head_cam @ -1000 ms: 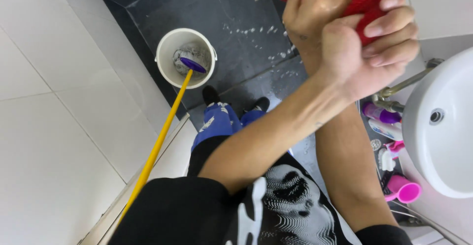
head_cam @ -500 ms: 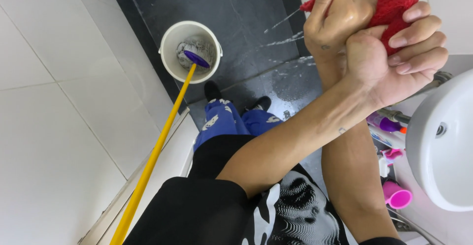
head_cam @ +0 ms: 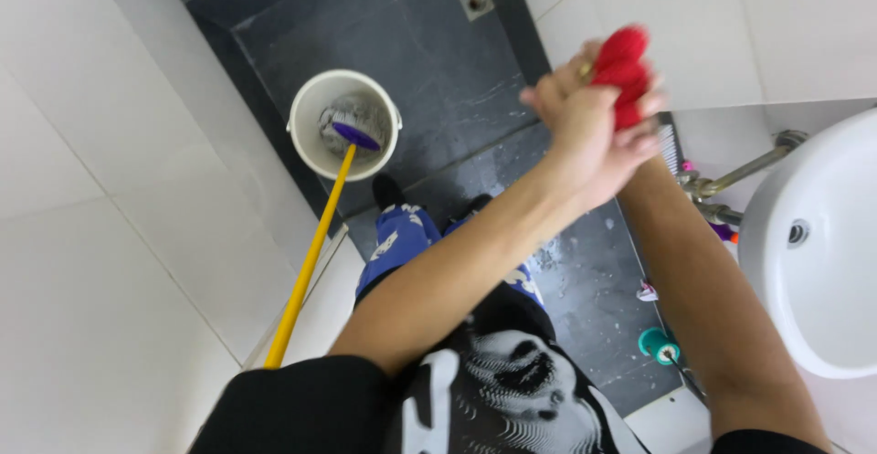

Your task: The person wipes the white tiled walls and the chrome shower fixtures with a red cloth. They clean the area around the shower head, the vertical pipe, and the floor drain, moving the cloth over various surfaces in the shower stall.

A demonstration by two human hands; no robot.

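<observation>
Both of my hands are clasped together around a red cloth [head_cam: 622, 59] held out in front of me, above the dark floor. My left hand [head_cam: 583, 132] lies on top, its arm reaching up from the lower left, with fingers closed on the cloth. My right hand [head_cam: 650, 107] is mostly hidden behind the left. Only its fingers show, wrapped over the cloth's right side. The cloth is bunched, sticking out above the fists.
A white bucket [head_cam: 306, 107] stands on the dark tiled floor [head_cam: 429, 43] with a yellow-handled mop [head_cam: 309, 258] in it. A white sink [head_cam: 822, 253] and metal pipes [head_cam: 731, 180] are at right, a teal-capped bottle [head_cam: 656, 344] below, and white tiled walls on both sides.
My clasped hands have moved left and lower in view and look smaller, farther from the camera. The grip on the red cloth has tightened and less cloth shows.
</observation>
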